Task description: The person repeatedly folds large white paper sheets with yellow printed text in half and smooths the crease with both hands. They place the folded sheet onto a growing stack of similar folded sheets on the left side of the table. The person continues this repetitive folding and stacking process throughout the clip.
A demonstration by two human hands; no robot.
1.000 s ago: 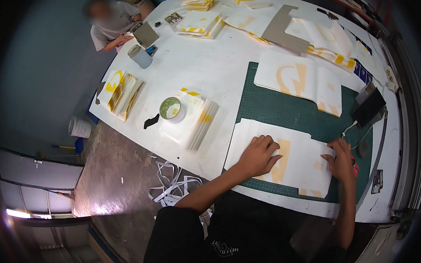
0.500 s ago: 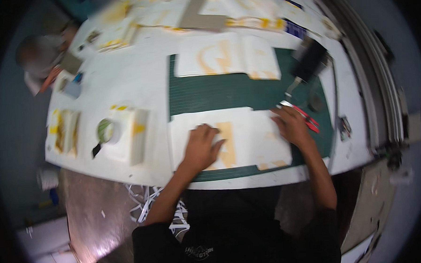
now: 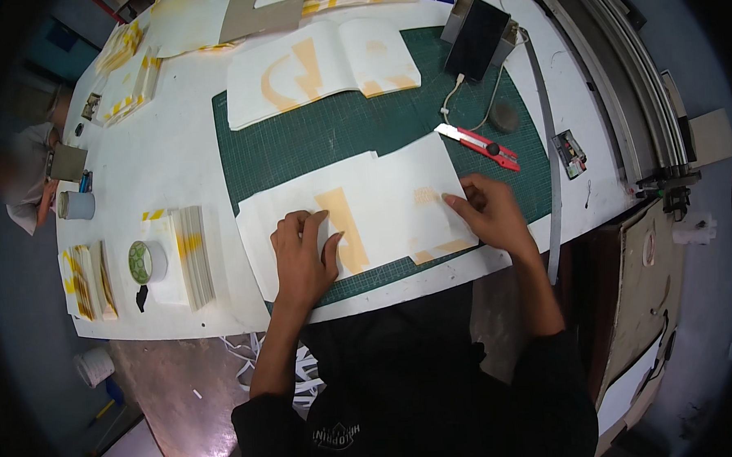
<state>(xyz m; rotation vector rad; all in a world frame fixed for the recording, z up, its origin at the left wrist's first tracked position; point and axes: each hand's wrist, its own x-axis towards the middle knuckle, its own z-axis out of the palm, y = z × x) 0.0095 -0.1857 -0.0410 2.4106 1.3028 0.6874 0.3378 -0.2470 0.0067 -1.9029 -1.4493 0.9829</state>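
A white paper sheet (image 3: 389, 203) with pale orange printed shapes lies slightly turned on the green cutting mat (image 3: 321, 140). On its left part rests my left hand (image 3: 304, 260), fingers bent and thumb apart, beside an orange bar. My right hand (image 3: 496, 215) is at the sheet's right edge: the thumb lies on top and the curled fingers are at the edge, partly hidden. Beyond the right hand lies a red utility knife (image 3: 481, 146), its blade pointing toward the upper left. Another stack of white printed sheets (image 3: 254, 86) lies on the mat's far side.
A phone (image 3: 476, 40) with a cable stands far right. A roll of tape (image 3: 141, 263) sits on a paper stack (image 3: 196, 260) at left; another stack (image 3: 86, 281) is beside it. A metal strip (image 3: 553, 179) runs along the right. A person (image 3: 33, 169) is at the far left.
My view has shifted and turned. The near sheet now lies at a slant on the mat. My right hand has come down from its upper right part to its right edge.
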